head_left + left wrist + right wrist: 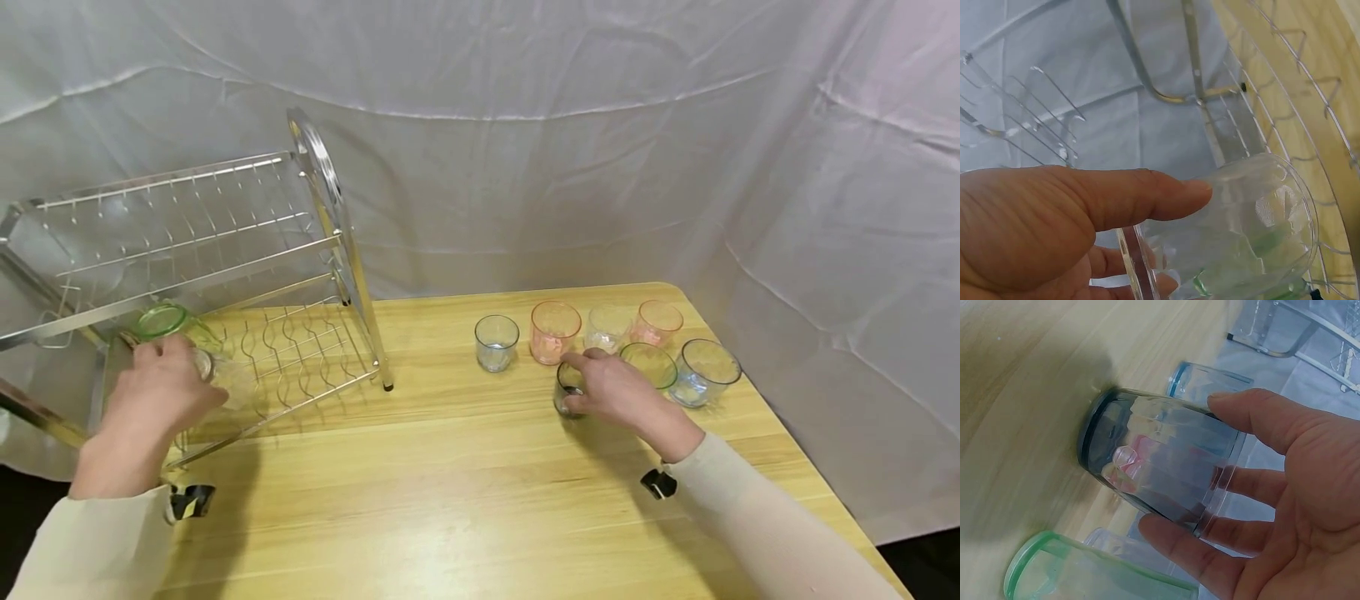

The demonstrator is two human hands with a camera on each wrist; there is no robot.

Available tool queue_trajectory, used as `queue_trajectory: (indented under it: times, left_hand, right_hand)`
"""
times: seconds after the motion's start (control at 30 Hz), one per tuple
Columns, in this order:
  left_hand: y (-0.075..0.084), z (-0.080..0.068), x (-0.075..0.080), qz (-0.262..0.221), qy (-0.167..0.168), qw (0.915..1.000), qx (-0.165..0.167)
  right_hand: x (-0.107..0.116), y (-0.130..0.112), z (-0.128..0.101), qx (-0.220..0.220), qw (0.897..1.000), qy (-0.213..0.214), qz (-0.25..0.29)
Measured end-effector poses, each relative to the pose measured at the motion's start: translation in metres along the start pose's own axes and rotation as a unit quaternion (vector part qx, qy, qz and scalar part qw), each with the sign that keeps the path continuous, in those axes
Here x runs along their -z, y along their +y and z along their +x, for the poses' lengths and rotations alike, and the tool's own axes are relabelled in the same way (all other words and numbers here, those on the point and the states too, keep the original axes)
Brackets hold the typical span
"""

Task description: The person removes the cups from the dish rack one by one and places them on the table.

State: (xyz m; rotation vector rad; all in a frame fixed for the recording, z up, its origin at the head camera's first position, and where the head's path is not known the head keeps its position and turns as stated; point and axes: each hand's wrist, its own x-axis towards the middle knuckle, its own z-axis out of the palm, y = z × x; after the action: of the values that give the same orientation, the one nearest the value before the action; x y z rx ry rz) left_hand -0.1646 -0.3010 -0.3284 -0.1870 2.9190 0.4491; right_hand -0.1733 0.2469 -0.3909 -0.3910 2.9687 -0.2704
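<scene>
My left hand (168, 383) grips a clear glass (225, 379) at the lower tier of a metal dish rack (341, 250). In the left wrist view the thumb (1147, 194) lies over this clear glass (1254, 219), held on its side above the rack wires. A green glass (165, 321) stands on the rack just behind it. My right hand (577, 383) curls round a dark grey glass (562, 398) standing on the wooden table (450, 483). In the right wrist view thumb and fingers (1229, 403) wrap that grey glass (1147, 456).
Several more glasses stand in a group by my right hand: a clear bluish one (497, 342), a pink one (555, 332), a clear one (607, 327), another pink (658, 322), a green one (649, 364) and a blue one (703, 371). White cloth hangs behind the table.
</scene>
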Motion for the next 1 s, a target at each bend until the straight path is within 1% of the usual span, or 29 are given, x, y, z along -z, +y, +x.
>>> queue_trajectory:
  times: [0.2, 0.33, 0.47, 0.57, 0.7, 0.87, 1.0]
  left_hand:
    - [0.014, -0.009, -0.002, -0.012, 0.024, 0.9994, -0.022]
    - [0.023, -0.014, -0.003, -0.017, 0.024, 0.9991, -0.031]
    - [0.032, -0.022, -0.005, -0.025, 0.024, 0.9986, -0.039]
    - [0.038, -0.026, -0.010, -0.031, 0.033, 0.9977, -0.050]
    - [0.049, -0.031, -0.018, -0.044, 0.039, 0.9965, -0.059]
    - [0.063, -0.036, -0.026, -0.066, 0.026, 0.9956, -0.062]
    - [0.075, -0.041, -0.033, -0.093, 0.003, 0.9934, -0.066]
  right_hand:
    - [-0.002, 0.001, -0.002, 0.004, 1.000, 0.013, -0.005]
    - [-0.002, 0.001, -0.004, 0.002, 1.000, 0.025, -0.003]
    - [0.002, -0.001, -0.007, -0.009, 1.000, 0.029, 0.001]
    - [0.005, -0.005, -0.009, -0.015, 0.999, 0.030, 0.000]
    - [0.006, -0.008, -0.012, -0.008, 0.999, 0.043, -0.002]
    - [0.006, -0.011, -0.013, 0.001, 0.998, 0.069, -0.013]
    - [0.009, -0.015, -0.013, 0.002, 0.996, 0.093, -0.014]
